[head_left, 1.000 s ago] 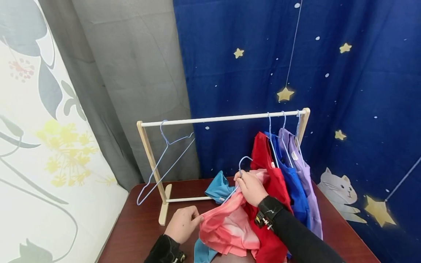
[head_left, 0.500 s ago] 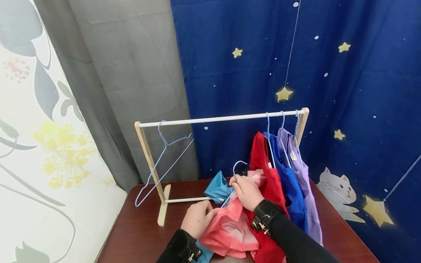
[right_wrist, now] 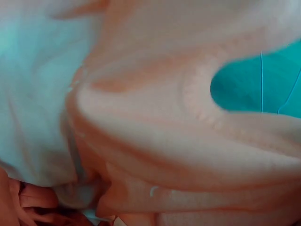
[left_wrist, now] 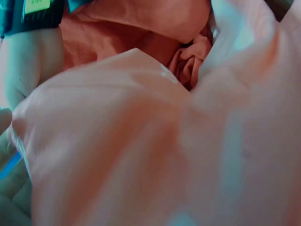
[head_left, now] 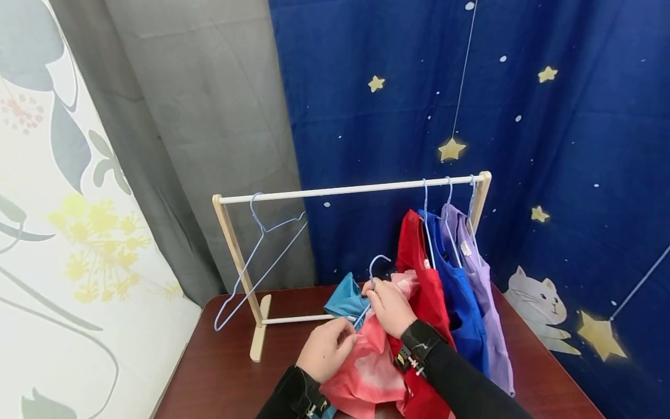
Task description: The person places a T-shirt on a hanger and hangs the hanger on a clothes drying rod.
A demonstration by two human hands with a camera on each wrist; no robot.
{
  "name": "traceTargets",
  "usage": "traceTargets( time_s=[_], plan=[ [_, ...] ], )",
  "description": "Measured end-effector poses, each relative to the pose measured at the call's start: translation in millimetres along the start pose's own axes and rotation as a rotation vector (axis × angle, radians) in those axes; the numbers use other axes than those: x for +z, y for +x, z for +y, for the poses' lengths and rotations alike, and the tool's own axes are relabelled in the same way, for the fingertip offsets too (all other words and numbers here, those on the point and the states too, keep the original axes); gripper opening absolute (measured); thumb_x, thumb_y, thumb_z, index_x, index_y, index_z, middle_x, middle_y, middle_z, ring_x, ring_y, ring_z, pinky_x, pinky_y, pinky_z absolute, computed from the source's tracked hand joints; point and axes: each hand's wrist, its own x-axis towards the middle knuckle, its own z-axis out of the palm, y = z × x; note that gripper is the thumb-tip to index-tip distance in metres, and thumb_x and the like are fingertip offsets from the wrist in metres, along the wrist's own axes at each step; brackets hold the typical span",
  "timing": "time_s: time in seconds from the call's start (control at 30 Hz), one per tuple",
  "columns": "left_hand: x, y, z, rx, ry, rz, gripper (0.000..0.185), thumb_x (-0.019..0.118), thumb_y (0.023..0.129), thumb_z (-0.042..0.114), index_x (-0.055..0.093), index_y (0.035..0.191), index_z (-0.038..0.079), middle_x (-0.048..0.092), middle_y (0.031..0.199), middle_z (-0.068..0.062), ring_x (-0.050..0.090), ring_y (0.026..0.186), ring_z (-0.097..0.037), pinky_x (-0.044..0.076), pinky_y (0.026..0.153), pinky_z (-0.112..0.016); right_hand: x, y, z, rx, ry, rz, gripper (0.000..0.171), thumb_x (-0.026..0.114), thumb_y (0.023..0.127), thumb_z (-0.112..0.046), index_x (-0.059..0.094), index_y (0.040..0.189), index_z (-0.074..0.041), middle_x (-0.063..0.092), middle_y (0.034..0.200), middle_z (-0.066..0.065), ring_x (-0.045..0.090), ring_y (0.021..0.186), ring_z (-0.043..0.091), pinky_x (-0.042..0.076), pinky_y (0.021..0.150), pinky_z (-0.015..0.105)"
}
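Observation:
In the head view, a pink-and-white tie-dye shirt (head_left: 374, 375) hangs over the table between both hands. My right hand (head_left: 389, 308) grips a light-blue wire hanger (head_left: 373, 266) just below its hook, which sticks up above the fingers. One arm of that hanger slopes down left toward the shirt's edge. There my left hand (head_left: 325, 349) pinches the shirt's edge beside the hanger's arm. In the left wrist view, pink cloth (left_wrist: 108, 122) fills most of the picture, with fingers at its left edge. Blurred pink cloth (right_wrist: 150, 108) with a curved opening covers the right wrist view.
A small garment rack (head_left: 335, 191) stands on the brown table (head_left: 220, 378). At its right hang red (head_left: 413, 238), blue (head_left: 463, 314) and purple (head_left: 484, 297) garments. A bare hanger (head_left: 256, 250) hangs at its left. Teal cloth (head_left: 346, 297) lies behind the hands.
My left hand has moved right and slightly up along the shirt's edge, toward the right hand. My right hand, still holding the hanger, has shifted slightly left and down.

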Motion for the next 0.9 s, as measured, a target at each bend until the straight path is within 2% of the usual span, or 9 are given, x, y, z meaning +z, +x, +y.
traceTargets(
  time_s=[0.03, 0.1, 0.2, 0.33, 0.43, 0.57, 0.67, 0.77, 0.9],
  plan=[
    [0.1, -2.5, -0.7, 0.016, -0.019, -0.016, 0.007, 0.068, 0.096, 0.017, 0.066, 0.101, 0.021, 0.065, 0.088, 0.011, 0.059, 0.077, -0.003, 0.052, 0.071, -0.025, -1, 0, 0, 0.003, 0.01, 0.003, 0.013, 0.06, 0.097, 0.0, 0.063, 0.096, -0.013, 0.065, 0.091, -0.001, 0.062, 0.09, 0.023, 0.048, 0.085, 0.044],
    [0.4, -6.3, -2.7, 0.037, -0.044, -0.035, 0.022, 0.066, 0.097, 0.013, 0.064, 0.119, 0.017, 0.069, 0.104, 0.007, 0.064, 0.089, -0.006, 0.055, 0.079, -0.029, -2, -1, 0, 0.01, 0.03, 0.008, 0.014, 0.06, 0.097, 0.0, 0.063, 0.096, -0.013, 0.064, 0.09, -0.003, 0.061, 0.089, 0.022, 0.048, 0.084, 0.043],
    [1.6, -10.4, -6.7, -0.013, -0.039, -0.02, 0.035, 0.067, 0.097, 0.012, 0.056, 0.131, 0.014, 0.07, 0.109, 0.004, 0.065, 0.091, -0.007, 0.055, 0.079, -0.031, -3, -1, 2, 0.004, 0.053, 0.012, 0.014, 0.06, 0.096, 0.001, 0.063, 0.097, -0.013, 0.064, 0.091, -0.003, 0.061, 0.089, 0.021, 0.048, 0.084, 0.043],
    [3.5, -16.7, -11.3, -0.136, 0.069, 0.003, 0.018, 0.07, 0.097, 0.025, 0.062, 0.11, 0.017, 0.061, 0.088, 0.01, 0.056, 0.073, -0.006, 0.049, 0.065, -0.029, -4, -2, 4, -0.008, 0.098, 0.005, 0.013, 0.06, 0.097, 0.001, 0.064, 0.098, -0.011, 0.067, 0.094, 0.005, 0.062, 0.09, 0.021, 0.05, 0.085, 0.043],
    [4.2, -21.2, -13.6, -0.168, 0.142, -0.002, 0.015, 0.065, 0.099, 0.033, 0.061, 0.093, 0.02, 0.05, 0.078, 0.01, 0.049, 0.066, -0.007, 0.042, 0.06, -0.03, -5, -3, 5, 0.019, 0.13, -0.014, 0.011, 0.06, 0.099, -0.002, 0.066, 0.102, -0.011, 0.068, 0.1, 0.006, 0.062, 0.093, 0.02, 0.051, 0.087, 0.042],
    [4.0, -25.1, -15.8, -0.164, 0.144, 0.014, 0.021, 0.058, 0.103, 0.039, 0.06, 0.092, 0.021, 0.048, 0.076, 0.011, 0.048, 0.065, -0.008, 0.041, 0.059, -0.029, -9, -6, 10, 0.066, 0.173, -0.038, 0.023, 0.059, 0.099, -0.007, 0.067, 0.121, -0.009, 0.069, 0.114, 0.003, 0.064, 0.103, 0.021, 0.05, 0.095, 0.046],
    [2.8, -28.3, -17.9, -0.183, 0.123, 0.04, 0.022, 0.055, 0.104, 0.04, 0.06, 0.093, 0.022, 0.048, 0.076, 0.012, 0.048, 0.066, -0.007, 0.041, 0.061, -0.029, -11, -8, 18, 0.049, 0.17, -0.011, 0.032, 0.056, 0.099, -0.003, 0.065, 0.13, -0.004, 0.068, 0.121, 0.008, 0.062, 0.112, 0.028, 0.045, 0.101, 0.05],
    [0.0, -31.8, -20.0, -0.203, 0.099, 0.062, 0.023, 0.054, 0.104, 0.042, 0.059, 0.092, 0.023, 0.046, 0.074, 0.012, 0.047, 0.065, -0.006, 0.041, 0.061, -0.028, -10, -8, 29, -0.002, 0.093, 0.032, 0.029, 0.055, 0.098, 0.001, 0.069, 0.122, -0.003, 0.068, 0.12, 0.013, 0.058, 0.119, 0.036, 0.039, 0.106, 0.054],
    [-4.1, -37.5, -21.4, -0.197, 0.057, 0.089, 0.023, 0.055, 0.104, 0.041, 0.059, 0.09, 0.023, 0.047, 0.073, 0.013, 0.047, 0.066, -0.005, 0.041, 0.062, -0.028, -10, -8, 42, -0.046, -0.008, 0.051, 0.02, 0.058, 0.097, 0.001, 0.074, 0.107, -0.005, 0.07, 0.112, 0.012, 0.057, 0.12, 0.04, 0.036, 0.107, 0.056]
  ],
)
